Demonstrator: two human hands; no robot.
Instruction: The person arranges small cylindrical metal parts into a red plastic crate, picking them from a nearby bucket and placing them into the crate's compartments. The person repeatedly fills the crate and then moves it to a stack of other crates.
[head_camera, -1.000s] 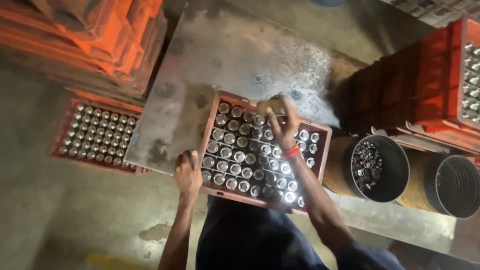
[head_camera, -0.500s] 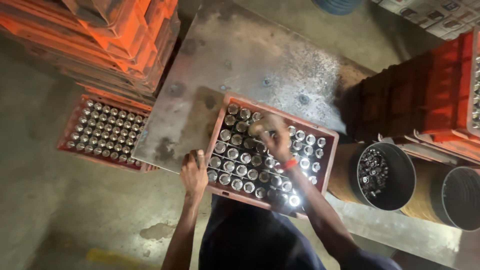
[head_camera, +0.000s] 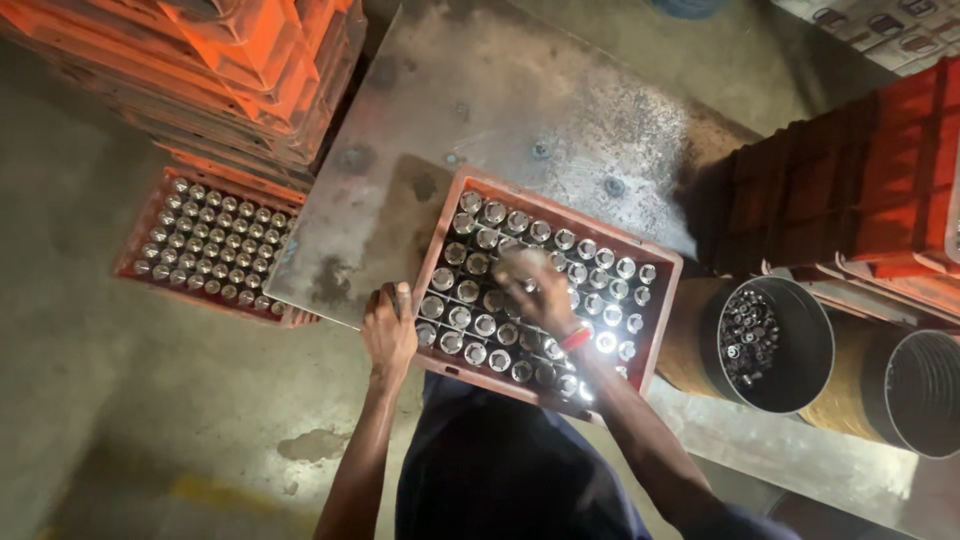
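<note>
Two hands | left hand (head_camera: 388, 332) grips crate (head_camera: 668, 300) edge | right hand (head_camera: 535, 290) blurred over bottles (head_camera: 470, 292), grip unclear

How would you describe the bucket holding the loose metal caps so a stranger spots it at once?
Start at the metal table bearing the red bottle crate. Just right of that crate, below the table edge, stand two round buckets. It is the nearer one, with small metal caps inside; the other bucket looks empty.

Second bottle crate (head_camera: 205, 248) on floor, off the surface's (head_camera: 520, 110) left edge. Empty orange crates (head_camera: 220, 70) stacked beyond it. More orange crates (head_camera: 850, 180) off right edge. Two round bins (head_camera: 800, 345) near the front-right corner; nearer one holds caps (head_camera: 748, 335).
</note>
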